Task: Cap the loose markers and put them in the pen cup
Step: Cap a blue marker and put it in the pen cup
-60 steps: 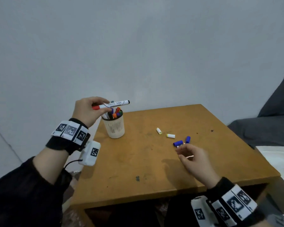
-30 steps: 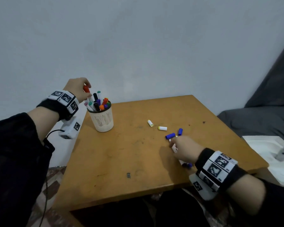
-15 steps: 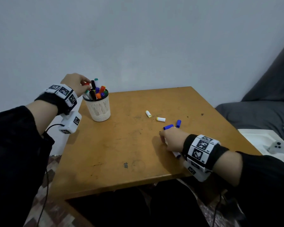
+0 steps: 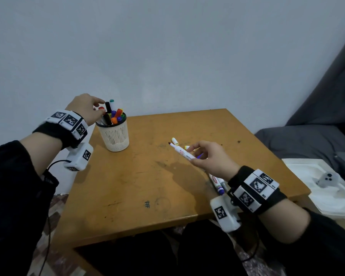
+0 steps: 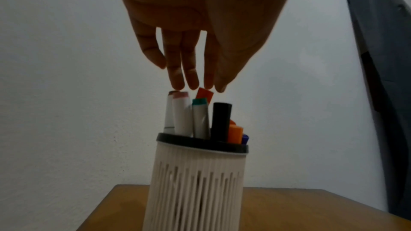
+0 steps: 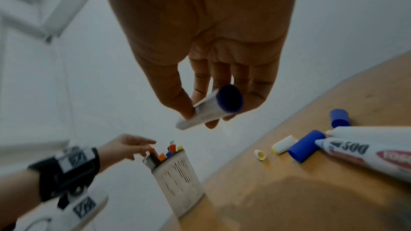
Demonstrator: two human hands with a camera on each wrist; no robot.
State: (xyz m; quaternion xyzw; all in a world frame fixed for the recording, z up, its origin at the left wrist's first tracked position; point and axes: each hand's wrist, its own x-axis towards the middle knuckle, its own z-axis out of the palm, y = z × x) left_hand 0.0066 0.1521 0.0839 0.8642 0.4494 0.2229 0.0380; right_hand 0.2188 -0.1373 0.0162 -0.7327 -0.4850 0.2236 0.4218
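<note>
A white slotted pen cup point(image 4: 114, 136) point(image 5: 195, 182) point(image 6: 177, 178) stands at the table's far left corner, holding several capped markers. My left hand point(image 4: 101, 104) point(image 5: 200, 85) hovers over it with straight fingers pointing down, their tips at the red-capped marker point(image 4: 101, 108) point(image 5: 204, 94). My right hand point(image 4: 191, 152) point(image 6: 200, 117) pinches an uncapped white marker point(image 4: 182, 153) point(image 6: 209, 110) above the table, dark tip pointing left. Two yellow-white caps point(image 4: 174, 140) point(image 6: 283, 144) and two blue caps point(image 6: 304, 145) lie loose. Two more markers point(image 4: 217, 183) point(image 6: 367, 148) lie under my right wrist.
The wooden table point(image 4: 147, 186) stands against a pale wall. To its right are a grey cushion point(image 4: 307, 140) and a white tray point(image 4: 327, 196) with a small grey controller on it.
My left hand lowered the red-capped marker into the cup and opened its fingers over it. My right hand picked a white marker off the table and raised it.
</note>
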